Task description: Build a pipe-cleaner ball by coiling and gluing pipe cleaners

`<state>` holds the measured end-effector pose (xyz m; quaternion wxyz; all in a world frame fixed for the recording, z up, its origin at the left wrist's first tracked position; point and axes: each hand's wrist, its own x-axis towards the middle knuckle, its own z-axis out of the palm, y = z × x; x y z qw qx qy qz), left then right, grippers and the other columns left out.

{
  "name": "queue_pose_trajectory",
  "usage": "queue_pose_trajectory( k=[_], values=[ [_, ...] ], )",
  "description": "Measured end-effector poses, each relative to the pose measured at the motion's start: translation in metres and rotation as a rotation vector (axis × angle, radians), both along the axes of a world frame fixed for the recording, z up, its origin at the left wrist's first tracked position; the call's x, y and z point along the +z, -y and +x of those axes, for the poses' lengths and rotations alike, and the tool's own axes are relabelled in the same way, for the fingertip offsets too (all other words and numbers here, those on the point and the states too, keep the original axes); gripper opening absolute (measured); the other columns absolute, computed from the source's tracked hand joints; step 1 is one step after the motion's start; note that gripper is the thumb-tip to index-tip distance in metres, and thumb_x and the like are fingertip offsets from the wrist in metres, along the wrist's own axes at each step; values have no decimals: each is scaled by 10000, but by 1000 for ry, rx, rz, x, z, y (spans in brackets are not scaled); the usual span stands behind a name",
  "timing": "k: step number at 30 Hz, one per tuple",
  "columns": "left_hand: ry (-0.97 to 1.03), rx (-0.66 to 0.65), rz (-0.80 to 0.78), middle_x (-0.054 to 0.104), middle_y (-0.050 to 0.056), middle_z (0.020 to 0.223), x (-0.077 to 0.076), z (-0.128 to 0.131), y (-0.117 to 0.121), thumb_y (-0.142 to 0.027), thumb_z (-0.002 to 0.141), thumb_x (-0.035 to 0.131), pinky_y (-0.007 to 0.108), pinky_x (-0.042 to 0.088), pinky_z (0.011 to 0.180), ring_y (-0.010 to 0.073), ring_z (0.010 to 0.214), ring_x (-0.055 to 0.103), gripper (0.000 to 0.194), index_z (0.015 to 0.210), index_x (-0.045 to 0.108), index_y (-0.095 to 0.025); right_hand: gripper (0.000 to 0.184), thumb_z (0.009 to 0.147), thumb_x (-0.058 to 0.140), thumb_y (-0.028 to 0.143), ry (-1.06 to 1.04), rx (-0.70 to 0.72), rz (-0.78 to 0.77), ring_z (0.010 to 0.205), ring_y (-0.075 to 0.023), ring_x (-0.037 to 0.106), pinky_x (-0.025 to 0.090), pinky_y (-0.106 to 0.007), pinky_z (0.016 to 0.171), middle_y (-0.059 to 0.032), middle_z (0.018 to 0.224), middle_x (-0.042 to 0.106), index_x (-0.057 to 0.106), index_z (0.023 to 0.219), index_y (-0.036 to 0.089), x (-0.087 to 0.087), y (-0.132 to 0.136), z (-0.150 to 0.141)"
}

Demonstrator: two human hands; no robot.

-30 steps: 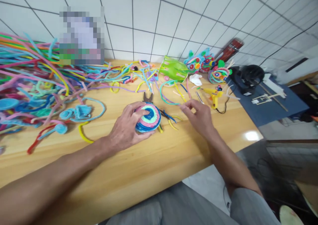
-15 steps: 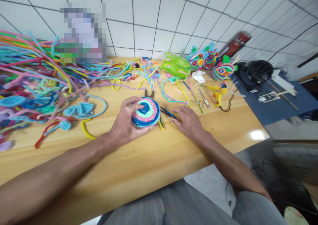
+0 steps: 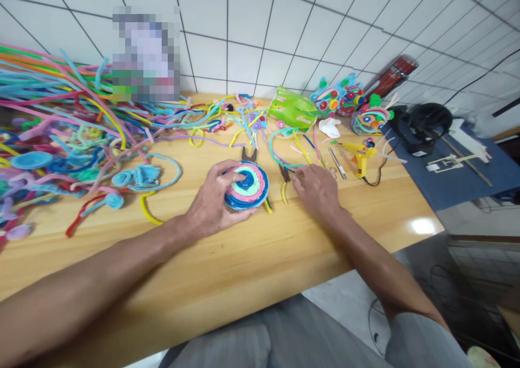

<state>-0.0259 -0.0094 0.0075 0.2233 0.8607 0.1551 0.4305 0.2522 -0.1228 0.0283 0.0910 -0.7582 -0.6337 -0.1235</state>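
Observation:
My left hand (image 3: pixel 209 197) grips a round coil of fuzzy pipe cleaners (image 3: pixel 257 186), ringed in blue, pale green and pink, with the thumb on its centre. Behind the coil, dark plier jaws (image 3: pixel 249 154) stick out. A yellow and green end (image 3: pixel 268 206) shows at its right edge. Near the fingertips of my right hand (image 3: pixel 319 189) lies a small dark tool with a yellow handle (image 3: pixel 284 193), jaws pointing away from me. The right fingers are curled in, close to a short blue strand (image 3: pixel 290 169); what they hold is hidden.
Pipe cleaners (image 3: pixel 49 124) heap on the left. Farther back are a green packet (image 3: pixel 292 109), colourful pipe-cleaner heads (image 3: pixel 370 121) and a red-capped flask (image 3: pixel 392 75). A yellow glue gun (image 3: pixel 361 159) and a pen (image 3: pixel 338 163) lie right. The table edge (image 3: pixel 436 219) is beyond.
The dark tool by my right hand has swung from pointing at the coil to pointing away, and the hand has drawn rightward. My left hand keeps its hold. The view has shifted slightly.

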Motion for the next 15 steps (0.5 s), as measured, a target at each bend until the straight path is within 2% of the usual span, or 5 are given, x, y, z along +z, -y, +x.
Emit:
queue_pose_trajectory(
  k=[3,5,7,11,15],
  values=[
    [-12,-2,0,536,134,1427,1,0,1,-344,765,914,536,550,1110,330,1365,585,761,1356,438,-289,351,995,645,499,-16,5,-90,1028,-325,712,496,-411,884,-158,1047,789,707,1077,164,1,3,-16],
    [-10,-7,5,535,134,1424,1,0,1,-345,775,905,532,553,1105,328,1361,589,747,1356,438,-285,418,967,671,530,-11,-32,-162,1087,-350,707,510,-423,897,-194,1127,775,700,1114,140,2,4,-26],
    [-8,-4,13,539,136,1411,1,0,2,-353,779,902,524,560,1096,325,1344,597,732,1347,447,-277,417,947,684,476,-8,-57,-229,1097,-363,708,524,-428,894,-211,1142,764,689,1151,112,4,5,-34],
    [-22,9,19,537,145,1410,1,1,3,-361,774,904,526,567,1089,332,1335,600,728,1340,455,-275,263,886,653,293,-44,-30,-277,1023,-342,717,542,-399,817,-190,1079,761,694,1089,132,10,12,-34],
    [-35,7,23,544,143,1414,2,2,3,-371,759,915,526,566,1093,337,1344,594,742,1338,460,-282,150,881,547,223,-360,128,-174,934,-264,704,546,-370,800,-113,1009,738,671,963,201,25,17,-22]
  ],
)
